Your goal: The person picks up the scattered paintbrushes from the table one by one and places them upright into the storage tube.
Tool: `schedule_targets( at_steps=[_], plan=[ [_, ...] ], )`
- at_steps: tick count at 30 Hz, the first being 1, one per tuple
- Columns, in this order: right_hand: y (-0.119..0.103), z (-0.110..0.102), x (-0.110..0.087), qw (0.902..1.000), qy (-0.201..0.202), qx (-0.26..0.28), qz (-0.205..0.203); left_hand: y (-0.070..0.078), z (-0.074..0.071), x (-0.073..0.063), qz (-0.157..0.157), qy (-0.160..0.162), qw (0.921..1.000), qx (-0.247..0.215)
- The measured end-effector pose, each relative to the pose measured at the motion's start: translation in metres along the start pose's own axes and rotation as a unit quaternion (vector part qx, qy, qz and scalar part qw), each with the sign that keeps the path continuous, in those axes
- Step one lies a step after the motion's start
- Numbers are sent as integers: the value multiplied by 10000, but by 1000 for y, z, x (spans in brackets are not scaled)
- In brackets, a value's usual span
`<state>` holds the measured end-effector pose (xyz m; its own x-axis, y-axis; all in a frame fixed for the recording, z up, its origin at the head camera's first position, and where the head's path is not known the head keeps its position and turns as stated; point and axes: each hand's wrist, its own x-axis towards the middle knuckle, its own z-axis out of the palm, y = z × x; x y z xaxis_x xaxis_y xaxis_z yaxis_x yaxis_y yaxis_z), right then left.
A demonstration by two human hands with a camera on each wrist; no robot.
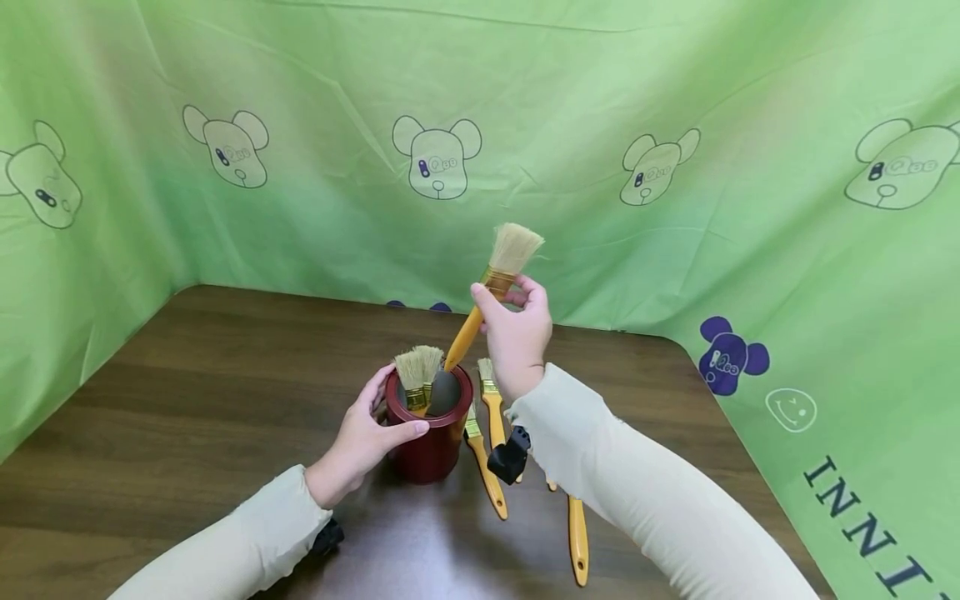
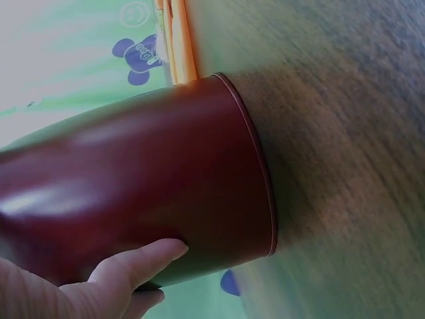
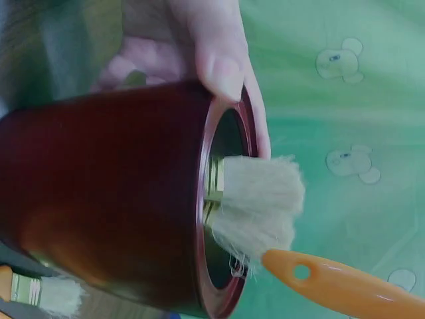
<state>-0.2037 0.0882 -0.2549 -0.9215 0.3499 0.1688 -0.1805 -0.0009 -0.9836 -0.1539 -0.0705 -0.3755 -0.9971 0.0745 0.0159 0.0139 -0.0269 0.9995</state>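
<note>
My left hand holds a dark red cylindrical pot standing on the table, thumb at the rim and fingers around the far side. Inside the pot stand two paintbrushes, pale bristles up and metal bands at the mouth. Above and right of it, my right hand pinches another paintbrush near its metal band. That brush is tilted, bristles up, its orange handle slanting down to the pot's mouth. In the right wrist view the holed handle end is beside the bristles of the standing brushes.
Several more orange-handled paintbrushes lie on the brown wooden table right of the pot, among them one brush beside it and another partly under my right sleeve. A green printed cloth hangs behind the table and along its sides.
</note>
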Motion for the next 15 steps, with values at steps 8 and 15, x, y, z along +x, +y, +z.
schedule_targets(
  at_steps=[8,15],
  plan=[
    [9,-3,-12,9956,-805,-417,242,-4,-1,0,88,-42,9999,-25],
    [12,-10,-14,9871,-1495,-365,447,-6,-1,1,110,-62,9999,-14]
  ],
)
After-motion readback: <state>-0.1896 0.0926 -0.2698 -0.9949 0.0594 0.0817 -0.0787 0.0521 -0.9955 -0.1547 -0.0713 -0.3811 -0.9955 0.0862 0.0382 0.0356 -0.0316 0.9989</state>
